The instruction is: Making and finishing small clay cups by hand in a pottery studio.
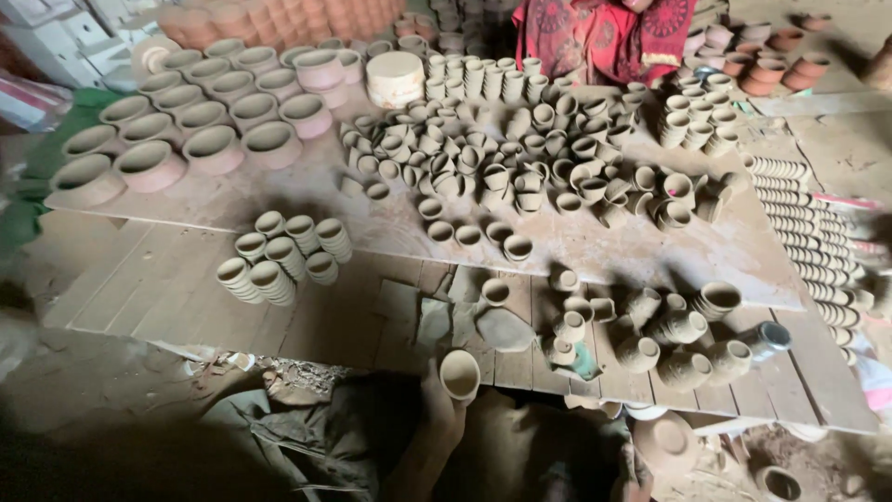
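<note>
Well off to the left of our fingers and farther out, we see stacked clay cups lying on their sides on the wooden boards. Our left hand rises at the near edge with its fingers wrapped around a small clay cup, mouth facing up and just short of the boards. To the right of those fingers sits a cluster of little pots, and our right hand is, as far as we can make out in the shadow, only a sliver at the bottom, so we cannot tell how its fingers lie.
</note>
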